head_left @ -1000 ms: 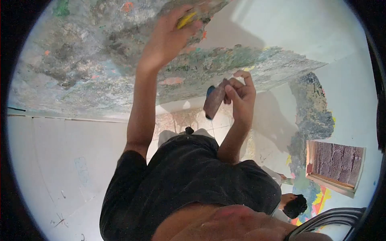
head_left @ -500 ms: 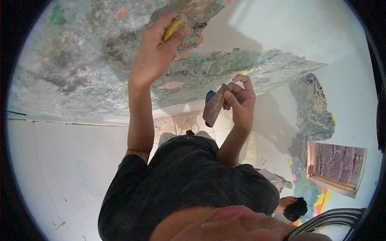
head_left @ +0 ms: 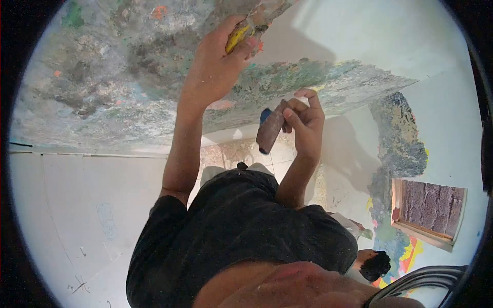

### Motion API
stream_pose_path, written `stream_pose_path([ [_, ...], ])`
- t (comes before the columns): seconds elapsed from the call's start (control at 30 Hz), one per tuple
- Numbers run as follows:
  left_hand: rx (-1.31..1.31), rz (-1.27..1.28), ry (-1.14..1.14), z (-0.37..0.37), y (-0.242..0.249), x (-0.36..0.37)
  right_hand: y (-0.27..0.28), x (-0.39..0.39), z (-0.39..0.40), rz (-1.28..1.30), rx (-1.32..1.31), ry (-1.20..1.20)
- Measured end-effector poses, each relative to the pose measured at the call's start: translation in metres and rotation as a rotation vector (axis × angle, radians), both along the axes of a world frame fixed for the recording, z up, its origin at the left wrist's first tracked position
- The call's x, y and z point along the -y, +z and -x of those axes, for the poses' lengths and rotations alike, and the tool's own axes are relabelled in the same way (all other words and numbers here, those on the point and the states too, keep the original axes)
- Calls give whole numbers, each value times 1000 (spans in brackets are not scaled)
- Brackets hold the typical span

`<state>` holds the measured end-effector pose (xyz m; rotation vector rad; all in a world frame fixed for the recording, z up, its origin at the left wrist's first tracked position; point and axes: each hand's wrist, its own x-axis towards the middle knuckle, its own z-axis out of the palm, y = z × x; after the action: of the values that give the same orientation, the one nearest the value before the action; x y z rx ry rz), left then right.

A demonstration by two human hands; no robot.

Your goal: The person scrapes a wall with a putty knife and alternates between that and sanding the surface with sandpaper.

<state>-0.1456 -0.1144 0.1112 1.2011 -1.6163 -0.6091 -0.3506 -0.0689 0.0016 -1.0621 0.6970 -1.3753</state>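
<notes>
My left hand reaches out to the patchy, stripped wall. Its fingers are wrapped round the yellow handle of a scraper, whose blade end lies against the wall near the border of a smooth white area. Lower and to the right, my right hand pinches a dusty brown, flat piece between thumb and fingers, in front of my body. A dark blue part shows behind that piece. I cannot tell what kind of thing it is.
A smooth white wall section adjoins the stripped area. To the right, a wood-framed opening shows rough masonry behind it. Another person is at the lower right, near a colourful peeled patch. Dark cables hang close to the camera.
My left hand has slid to the right along the wall with the scraper. My right hand has risen slightly, still pinching the brown piece.
</notes>
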Motion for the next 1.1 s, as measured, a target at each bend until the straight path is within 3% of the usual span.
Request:
stream_pose_path([
  [0.2, 47, 10, -15, 8, 0, 6, -1, 1, -6, -12, -9, -17],
  [0.3, -79, -57, -12, 2, -3, 1, -3, -6, 2, -30, -43, -10],
  [0.4, 84, 100, 47, 15, -17, 17, -9, 0, -1, -12, -4, -32],
  [0.5, -79, 55, 24, 11, -15, 1, -4, -8, 4, 0, -25, -18],
  [0.6, -29, 179, 35, 17, -21, 16, -5, -7, 4, 11, -20, -27],
  [0.8, -200, 11, -44, 13, -12, 7, -3, -14, 9, 15, -16, -25],
  [0.9, -96, 83, -2, 23, -3, 10, -5, -10, 5, 1, -9, -41],
  [1.0, -72, -78, 58, 11, 8, -4, -4, -13, 4, -10, -32, -34],
  [1.1, -12, -55, 1, 9, 16, 3, -2, -7, -1, 6, -25, -7],
])
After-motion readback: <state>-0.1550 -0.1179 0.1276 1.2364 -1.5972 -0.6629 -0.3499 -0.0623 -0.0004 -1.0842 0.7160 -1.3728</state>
